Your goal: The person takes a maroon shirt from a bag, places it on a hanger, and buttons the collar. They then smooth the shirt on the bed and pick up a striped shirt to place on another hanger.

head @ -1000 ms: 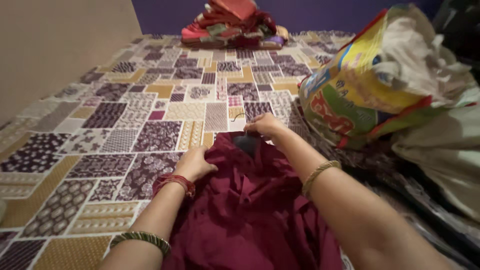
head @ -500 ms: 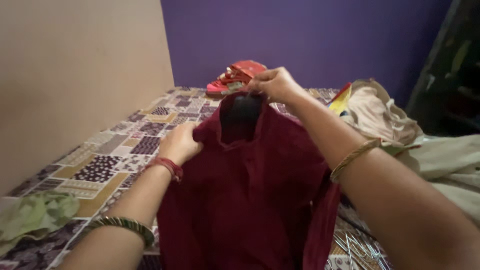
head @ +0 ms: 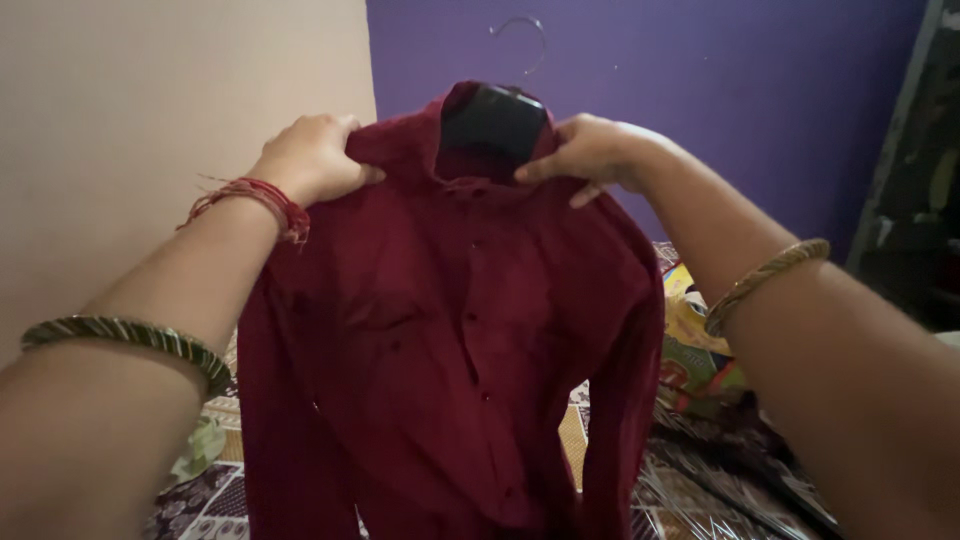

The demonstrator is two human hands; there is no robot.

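- A maroon shirt (head: 450, 350) is held up before the purple wall (head: 700, 90), hung on a hanger (head: 497, 115).
- The left shoulder is gripped by the left hand (head: 305, 155), fingers closed on the cloth.
- The collar is pinched by the right hand (head: 590, 150).

A dark red shirt (head: 450, 340) is hanging upright in the air on a hanger (head: 495, 115), its buttoned front facing the camera. The collar is standing open around the hanger's black middle part, and a thin wire hook is rising above it against the purple wall. Both long sleeves are drooping straight down at the sides. A chest pocket is showing on one side of the front. The hem is running out of view below.
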